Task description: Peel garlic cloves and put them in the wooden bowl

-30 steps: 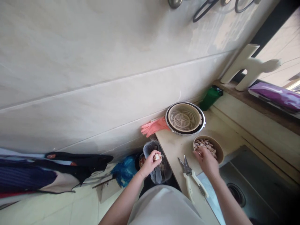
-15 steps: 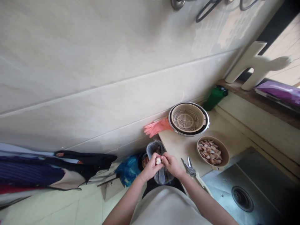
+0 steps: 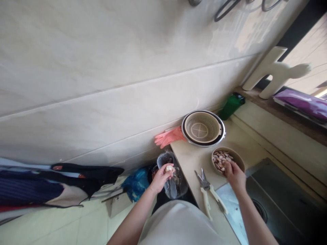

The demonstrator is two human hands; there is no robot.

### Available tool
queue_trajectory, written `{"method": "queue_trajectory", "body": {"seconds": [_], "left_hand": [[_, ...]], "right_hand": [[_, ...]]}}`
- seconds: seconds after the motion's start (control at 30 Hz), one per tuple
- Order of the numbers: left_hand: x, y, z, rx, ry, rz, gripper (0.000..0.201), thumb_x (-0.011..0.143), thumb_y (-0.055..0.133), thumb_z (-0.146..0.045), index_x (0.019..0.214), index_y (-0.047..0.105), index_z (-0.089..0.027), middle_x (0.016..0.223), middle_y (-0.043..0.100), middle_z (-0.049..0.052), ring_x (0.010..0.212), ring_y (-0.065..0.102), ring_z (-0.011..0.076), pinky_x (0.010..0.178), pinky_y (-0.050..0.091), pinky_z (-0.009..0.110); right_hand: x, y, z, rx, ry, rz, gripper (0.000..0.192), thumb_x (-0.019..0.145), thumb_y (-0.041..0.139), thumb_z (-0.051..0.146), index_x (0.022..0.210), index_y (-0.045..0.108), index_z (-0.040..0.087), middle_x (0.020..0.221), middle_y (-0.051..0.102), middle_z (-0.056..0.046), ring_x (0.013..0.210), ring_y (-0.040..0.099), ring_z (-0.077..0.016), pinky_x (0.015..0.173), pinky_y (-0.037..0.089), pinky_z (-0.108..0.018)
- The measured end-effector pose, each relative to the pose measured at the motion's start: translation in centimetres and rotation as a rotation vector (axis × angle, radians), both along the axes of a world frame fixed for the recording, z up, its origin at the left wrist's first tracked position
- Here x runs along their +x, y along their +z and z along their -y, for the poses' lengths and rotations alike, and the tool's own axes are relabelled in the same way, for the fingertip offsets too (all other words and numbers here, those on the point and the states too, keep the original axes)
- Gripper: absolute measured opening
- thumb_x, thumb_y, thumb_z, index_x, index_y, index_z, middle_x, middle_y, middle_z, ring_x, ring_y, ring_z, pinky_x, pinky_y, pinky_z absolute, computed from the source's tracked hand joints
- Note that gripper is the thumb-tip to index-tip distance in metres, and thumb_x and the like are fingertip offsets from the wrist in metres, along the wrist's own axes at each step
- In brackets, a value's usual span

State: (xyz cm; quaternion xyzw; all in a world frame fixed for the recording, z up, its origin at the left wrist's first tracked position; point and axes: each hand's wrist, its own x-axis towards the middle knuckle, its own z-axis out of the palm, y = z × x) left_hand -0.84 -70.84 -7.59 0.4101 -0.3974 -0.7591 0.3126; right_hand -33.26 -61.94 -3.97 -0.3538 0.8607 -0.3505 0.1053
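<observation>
My left hand [image 3: 161, 178] is closed around a whitish garlic bulb [image 3: 169, 168], held above a lined waste bin [image 3: 166, 159]. My right hand [image 3: 235, 175] reaches over the near rim of a tan bowl [image 3: 238, 160], its fingers pinched together. Whatever those fingertips may hold cannot be made out. Pinkish garlic cloves [image 3: 220, 159] partly fill the bowl, some hidden behind the hand. Kitchen shears [image 3: 205, 185] with pale handles lie with spread blades on the counter between my hands.
A beige colander [image 3: 201, 127] sits in a larger round vessel by the wall, beside pink rubber gloves [image 3: 170, 136]. A green bottle [image 3: 231, 106] stands in the corner. The sink [image 3: 281, 197] lies right, a blue bag [image 3: 136, 183] left of the bin.
My right hand has left the garlic bulb and moved right to the bowl of cloves. My left hand keeps the bulb over the bin. The view has shifted slightly.
</observation>
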Motion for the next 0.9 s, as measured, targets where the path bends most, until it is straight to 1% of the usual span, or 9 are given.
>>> {"method": "queue_trajectory", "body": {"seconds": [0.07, 0.17, 0.27, 0.33, 0.4, 0.47, 0.67, 0.83, 0.9], "left_hand": [[-0.1, -0.7, 0.0, 0.064, 0.057, -0.038, 0.047, 0.068, 0.069, -0.045, 0.105, 0.059, -0.018, 0.088, 0.060, 0.005, 0.068, 0.050, 0.0092, 0.062, 0.038, 0.023], [-0.4, -1.4, 0.0, 0.100, 0.082, -0.044, 0.048, 0.066, 0.070, -0.045, 0.103, 0.062, -0.016, 0.084, 0.058, 0.004, 0.065, 0.047, 0.0082, 0.057, 0.035, 0.021], [-0.8, -1.4, -0.2, 0.041, 0.067, 0.009, 0.050, 0.063, 0.073, -0.039, 0.105, 0.061, -0.015, 0.085, 0.059, 0.004, 0.064, 0.047, 0.0089, 0.054, 0.034, 0.021], [-1.0, -1.2, -0.4, -0.034, 0.035, 0.084, 0.049, 0.063, 0.074, -0.032, 0.106, 0.059, -0.016, 0.087, 0.060, 0.005, 0.068, 0.050, 0.0110, 0.057, 0.037, 0.022], [-1.1, -0.9, -0.5, -0.113, -0.014, 0.147, 0.047, 0.063, 0.073, -0.026, 0.106, 0.058, -0.016, 0.091, 0.062, 0.005, 0.075, 0.054, 0.0140, 0.065, 0.042, 0.024], [-1.2, -0.8, -0.6, -0.179, -0.054, 0.187, 0.043, 0.064, 0.072, -0.023, 0.104, 0.058, -0.017, 0.093, 0.064, 0.005, 0.081, 0.057, 0.0158, 0.074, 0.044, 0.027], [-0.7, -1.3, -0.7, -0.339, -0.058, 0.295, 0.039, 0.068, 0.067, -0.023, 0.104, 0.056, -0.018, 0.096, 0.064, 0.004, 0.084, 0.059, 0.0174, 0.077, 0.047, 0.030], [-0.1, -1.0, -0.5, -0.479, -0.089, 0.410, 0.034, 0.069, 0.065, -0.021, 0.102, 0.056, -0.019, 0.094, 0.064, 0.003, 0.083, 0.060, 0.0173, 0.076, 0.048, 0.030], [0.0, -0.8, -0.4, -0.513, -0.131, 0.429, 0.031, 0.072, 0.063, -0.022, 0.102, 0.058, -0.019, 0.096, 0.065, 0.004, 0.086, 0.061, 0.0182, 0.079, 0.048, 0.031]], "right_hand": [[-1.6, 0.5, -0.9, 0.120, -0.030, -0.147, 0.044, 0.075, 0.040, 0.061, 0.091, 0.061, 0.026, 0.075, 0.066, -0.012, 0.066, 0.060, -0.0265, 0.054, 0.042, -0.038], [0.9, 0.8, -1.1, 0.087, 0.064, -0.148, 0.040, 0.077, 0.039, 0.059, 0.094, 0.059, 0.028, 0.083, 0.066, -0.012, 0.072, 0.059, -0.0278, 0.059, 0.043, -0.041], [7.2, 0.1, -0.2, -0.024, 0.338, 0.148, 0.034, 0.078, 0.042, 0.054, 0.080, 0.057, 0.024, 0.075, 0.064, -0.007, 0.068, 0.058, -0.0241, 0.063, 0.047, -0.039], [11.6, -0.8, 0.8, 0.016, 0.476, 0.452, 0.035, 0.079, 0.044, 0.055, 0.078, 0.055, 0.022, 0.064, 0.059, -0.002, 0.057, 0.056, -0.0189, 0.055, 0.047, -0.033], [14.9, -1.9, 1.8, 0.020, 0.541, 0.660, 0.035, 0.079, 0.045, 0.055, 0.081, 0.054, 0.021, 0.063, 0.057, 0.000, 0.055, 0.055, -0.0159, 0.051, 0.046, -0.029], [16.8, -2.8, 2.8, 0.003, 0.570, 0.774, 0.034, 0.079, 0.046, 0.055, 0.082, 0.053, 0.022, 0.064, 0.058, 0.001, 0.055, 0.054, -0.0142, 0.049, 0.045, -0.026], [17.7, -3.6, 4.3, -0.015, 0.617, 0.824, 0.029, 0.081, 0.046, 0.050, 0.087, 0.053, 0.023, 0.071, 0.061, 0.001, 0.059, 0.056, -0.0140, 0.053, 0.046, -0.025], [17.4, -2.8, 4.3, -0.108, 0.677, 0.516, 0.020, 0.080, 0.052, 0.036, 0.090, 0.059, 0.020, 0.084, 0.063, -0.003, 0.076, 0.059, -0.0163, 0.070, 0.047, -0.028], [17.4, -2.4, 4.3, -0.119, 0.723, 0.456, 0.019, 0.079, 0.055, 0.034, 0.091, 0.060, 0.021, 0.084, 0.062, -0.003, 0.074, 0.058, -0.0158, 0.068, 0.047, -0.027]]}}
